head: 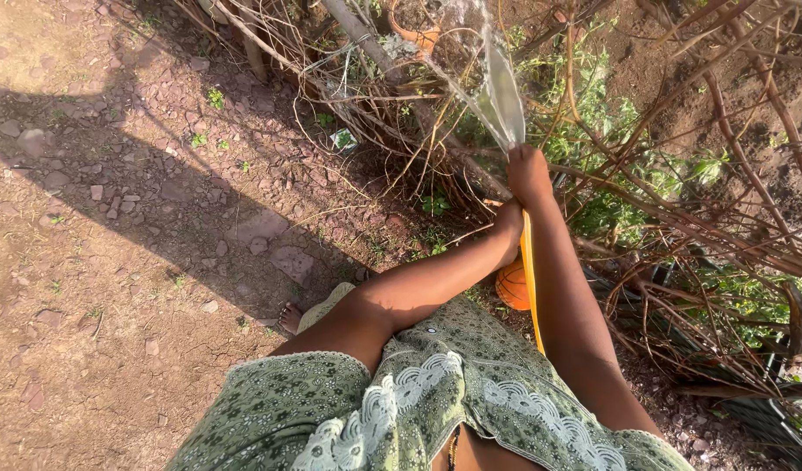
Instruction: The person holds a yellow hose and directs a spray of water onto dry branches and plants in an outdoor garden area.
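**Water thrown from an orange vessel over the dry branches**

Nearest the camera, a green patterned dress fills the lower edge, with a bare foot showing on the stony ground to the left. Both arms reach forward and meet over an orange vessel. Only its round body and a long yellow-orange edge show, because the forearms cover the rest. That edge runs straight away from the body, along the line of the right arm.

At the near side, the left hand is pressed against the vessel and looks clenched on it, though its fingers are hidden. Farther out, the right hand is closed around the far end, so it is the leading hand. Right at the right hand, a sheet of water begins and fans up and away, continuing the vessel's long axis.

Beyond, the water arcs over tangled dry branches with green plants among them, and red soil lies behind.
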